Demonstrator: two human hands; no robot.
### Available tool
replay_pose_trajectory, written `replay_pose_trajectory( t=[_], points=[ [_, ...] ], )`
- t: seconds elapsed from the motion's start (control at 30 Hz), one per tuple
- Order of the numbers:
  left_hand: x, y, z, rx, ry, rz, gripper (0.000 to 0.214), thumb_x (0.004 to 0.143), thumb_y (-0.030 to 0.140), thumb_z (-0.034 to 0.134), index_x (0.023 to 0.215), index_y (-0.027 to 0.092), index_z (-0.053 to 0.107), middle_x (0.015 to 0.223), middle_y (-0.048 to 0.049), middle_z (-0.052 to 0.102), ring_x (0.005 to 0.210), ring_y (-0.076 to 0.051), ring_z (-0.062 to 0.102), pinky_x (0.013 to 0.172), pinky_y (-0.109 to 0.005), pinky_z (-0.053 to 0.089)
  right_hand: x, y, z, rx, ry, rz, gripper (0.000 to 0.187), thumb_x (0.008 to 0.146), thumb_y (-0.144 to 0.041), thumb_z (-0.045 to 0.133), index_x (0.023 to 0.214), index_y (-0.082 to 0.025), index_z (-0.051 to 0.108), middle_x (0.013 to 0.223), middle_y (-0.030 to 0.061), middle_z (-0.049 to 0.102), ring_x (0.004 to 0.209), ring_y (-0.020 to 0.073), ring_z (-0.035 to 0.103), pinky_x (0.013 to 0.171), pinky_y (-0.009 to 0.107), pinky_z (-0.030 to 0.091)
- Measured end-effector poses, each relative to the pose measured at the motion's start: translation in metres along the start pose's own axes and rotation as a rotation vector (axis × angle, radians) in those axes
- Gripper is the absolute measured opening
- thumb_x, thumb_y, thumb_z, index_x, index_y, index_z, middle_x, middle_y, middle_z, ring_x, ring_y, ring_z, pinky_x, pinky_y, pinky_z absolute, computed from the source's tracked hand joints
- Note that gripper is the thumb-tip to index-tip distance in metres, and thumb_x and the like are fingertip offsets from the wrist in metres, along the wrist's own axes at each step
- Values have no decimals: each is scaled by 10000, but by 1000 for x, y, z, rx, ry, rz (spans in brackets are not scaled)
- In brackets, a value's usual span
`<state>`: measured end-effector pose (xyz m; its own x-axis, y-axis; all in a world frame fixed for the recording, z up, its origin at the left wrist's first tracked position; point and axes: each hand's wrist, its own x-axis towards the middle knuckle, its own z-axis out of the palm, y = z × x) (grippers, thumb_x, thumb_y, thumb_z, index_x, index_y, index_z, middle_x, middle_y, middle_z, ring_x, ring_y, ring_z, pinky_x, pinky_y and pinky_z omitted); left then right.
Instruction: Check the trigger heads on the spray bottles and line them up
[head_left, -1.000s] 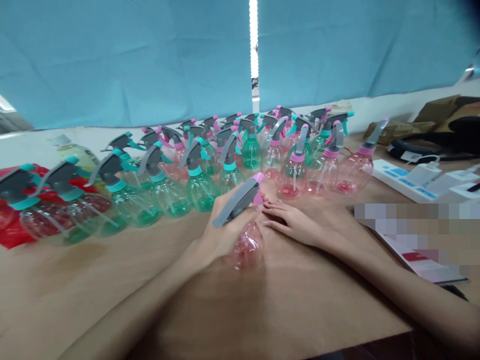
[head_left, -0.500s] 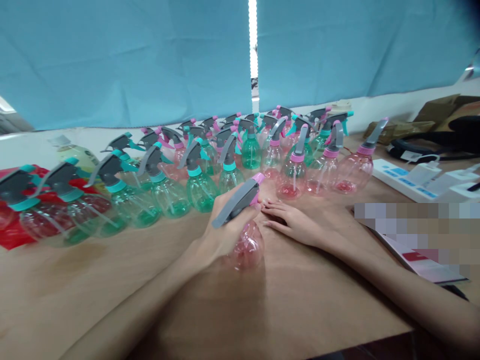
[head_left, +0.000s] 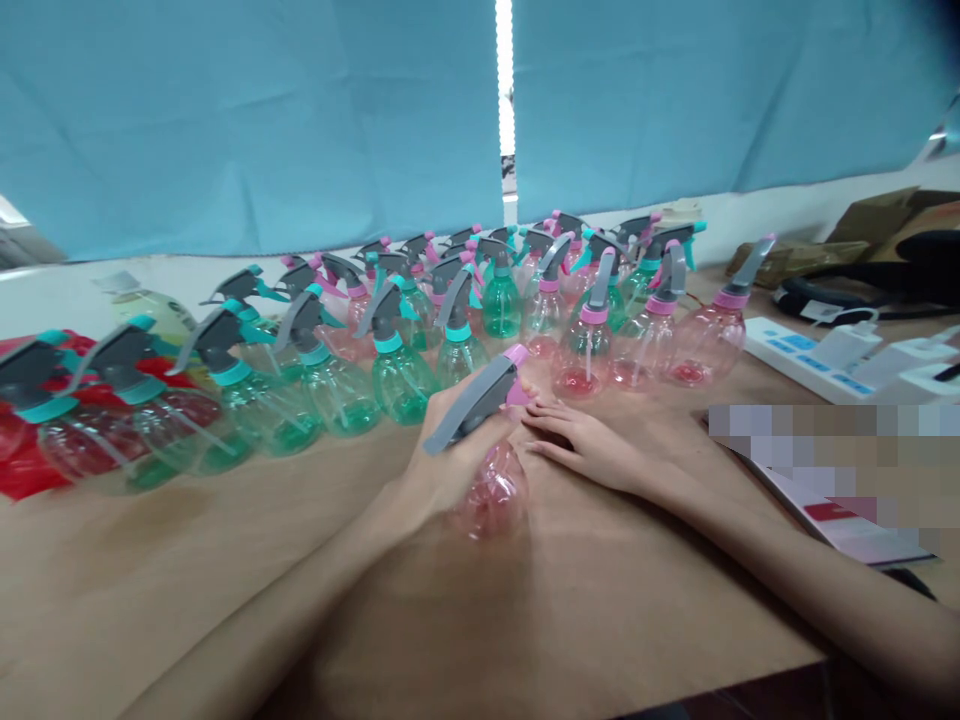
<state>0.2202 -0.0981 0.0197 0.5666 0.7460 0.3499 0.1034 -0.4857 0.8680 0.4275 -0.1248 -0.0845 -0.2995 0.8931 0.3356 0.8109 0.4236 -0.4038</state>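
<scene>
My left hand [head_left: 442, 465] is wrapped round the neck of a pink spray bottle [head_left: 491, 495] with a grey and pink trigger head, standing on the table [head_left: 450, 620]. Its trigger side faces away from me, and part of the neck is hidden by my fingers. Just right of that bottle, my right hand [head_left: 592, 445] lies flat on the tabletop with fingers stretched out, holding nothing; its fingertips come close to the left hand. Beyond both hands stand a green spray bottle [head_left: 461, 352] and a pink spray bottle [head_left: 581, 355].
Several more green spray bottles [head_left: 341, 395] and pink ones crowd the back and left. A red plastic bag [head_left: 30, 465] lies far left. At right are a white power strip [head_left: 802, 360] with plugs, a black headband-like item [head_left: 847, 290] and a flat printed box [head_left: 840, 520].
A finger of my left hand shifts slightly at the trigger of the pink spray bottle. The bottle and my right hand stay in place.
</scene>
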Motion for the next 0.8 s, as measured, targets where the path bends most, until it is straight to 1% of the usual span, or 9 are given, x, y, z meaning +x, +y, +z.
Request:
replay_pose_trajectory(
  t=[0.1,0.2,0.3,0.4,0.53,0.67,0.8],
  points=[
    [-2,0,1,56,40,37,89,776,266,558,712,204,560,612,32,520,583,-138,483,548,-271,366,0,0,0,9,13,1,489,953,-471,438,1320,-174,566,1374,118,553,1327,280,447,1110,508,347],
    [-4,-1,2,70,62,52,96,772,235,532,683,209,556,595,37,497,550,-126,447,516,-268,334,0,1,1,21,21,4,473,948,-471,452,1321,-203,566,1371,105,558,1321,272,456,1108,505,352],
    [-5,-3,2,53,64,36,92,771,230,555,684,204,569,598,33,514,561,-131,474,540,-273,374,0,0,1,19,23,3,466,950,-469,449,1318,-208,568,1372,103,557,1317,270,461,1105,508,354],
    [-5,-4,2,48,62,27,77,769,220,563,698,200,589,614,24,547,595,-145,516,592,-291,425,0,0,1,18,22,0,477,952,-474,442,1314,-192,572,1368,115,559,1313,272,465,1107,501,352],
    [-4,-2,2,25,57,20,53,767,215,579,727,193,606,638,15,572,627,-155,544,635,-308,456,0,0,1,16,16,-3,495,952,-479,437,1319,-172,567,1378,124,549,1322,269,454,1117,490,339],
    [-4,-2,2,-7,39,25,30,769,195,583,765,187,611,652,13,579,626,-148,542,618,-296,459,0,0,1,16,21,-8,490,953,-478,434,1318,-180,568,1377,122,549,1319,272,459,1110,501,348],
    [-4,-1,2,-16,22,34,57,770,171,558,808,191,596,680,20,557,605,-128,505,574,-267,418,0,0,0,21,25,-11,468,953,-471,441,1319,-207,566,1367,107,563,1310,270,469,1100,502,364]
  ],
)
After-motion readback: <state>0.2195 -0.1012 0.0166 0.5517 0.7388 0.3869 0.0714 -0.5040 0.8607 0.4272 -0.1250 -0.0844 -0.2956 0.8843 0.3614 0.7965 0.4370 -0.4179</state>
